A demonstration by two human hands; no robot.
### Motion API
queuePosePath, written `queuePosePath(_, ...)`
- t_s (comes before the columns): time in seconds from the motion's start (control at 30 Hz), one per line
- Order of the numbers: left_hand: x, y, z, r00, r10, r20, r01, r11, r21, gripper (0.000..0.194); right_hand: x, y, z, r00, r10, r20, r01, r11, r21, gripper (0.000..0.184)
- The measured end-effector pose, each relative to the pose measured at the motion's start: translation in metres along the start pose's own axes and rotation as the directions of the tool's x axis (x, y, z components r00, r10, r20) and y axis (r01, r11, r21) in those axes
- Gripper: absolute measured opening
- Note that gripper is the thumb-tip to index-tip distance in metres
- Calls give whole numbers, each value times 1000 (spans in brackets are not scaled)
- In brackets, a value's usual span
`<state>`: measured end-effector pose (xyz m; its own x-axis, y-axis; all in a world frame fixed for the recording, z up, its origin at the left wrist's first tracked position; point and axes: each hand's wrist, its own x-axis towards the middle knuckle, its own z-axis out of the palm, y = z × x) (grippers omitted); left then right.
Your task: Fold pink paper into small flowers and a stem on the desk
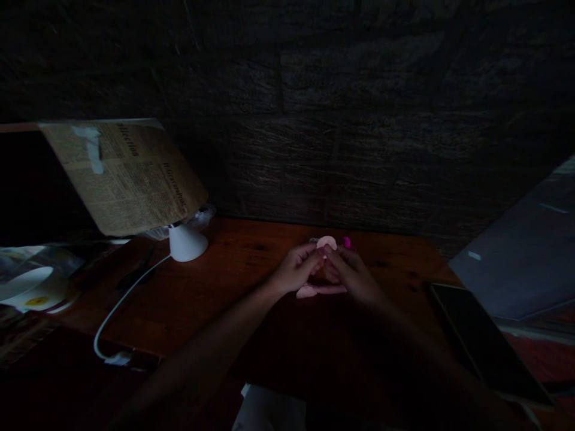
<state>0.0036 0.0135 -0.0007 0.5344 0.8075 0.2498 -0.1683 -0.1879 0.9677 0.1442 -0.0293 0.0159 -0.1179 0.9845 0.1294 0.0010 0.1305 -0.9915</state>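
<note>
Over the wooden table, my left hand (pixel 297 268) and my right hand (pixel 353 272) meet with fingertips pinched together. Between them they hold a thin pale-pink rounded piece (pixel 326 242), like a petal; its lower part is hidden by my fingers. Just below my hands, more pale-pink flat pieces (pixel 307 291) lie on the tabletop. Behind my right hand sits a small bright magenta thing (pixel 347 242), too dim and partly covered to name.
A lamp with a newsprint shade (pixel 130 173) and white base (pixel 187 242) stands at the left, its white cable (pixel 117 305) hanging over the table edge (pixel 148 353). A paper cup (pixel 38 290) is far left. On the right lies a dark tablet-like slab (pixel 489 341). A dark brick-patterned wall (pixel 305 143) rises behind.
</note>
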Motion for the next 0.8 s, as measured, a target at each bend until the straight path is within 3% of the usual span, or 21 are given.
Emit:
queuePosePath(0.2,-1,4,2,1000,-16,-17,16,999,39,47,-1,-2,0,1000,-12,-16,13,999,38,45)
queuePosePath(0.33,0,9,1,997,6,-83,3,995,104,55,-6,-6,1,995,101,25,-102,993,66,37)
queuePosePath(0.47,1,9,0,999,-6,-33,8,997,71,52,-8,-7,3,988,142,54,-145,987,67,35)
queuePosePath(0.57,2,8,-1,1000,-6,-29,8,997,81,50,-7,-6,2,995,99,18,-99,995,11,37)
queuePosePath(0.7,1,8,-3,990,83,-110,-60,979,195,43,-4,-1,-2,999,-40,29,45,984,-173,45)
queuePosePath(0.8,1,8,-4,985,124,-117,-91,962,257,37,-3,2,-2,997,-37,62,49,981,-190,48)
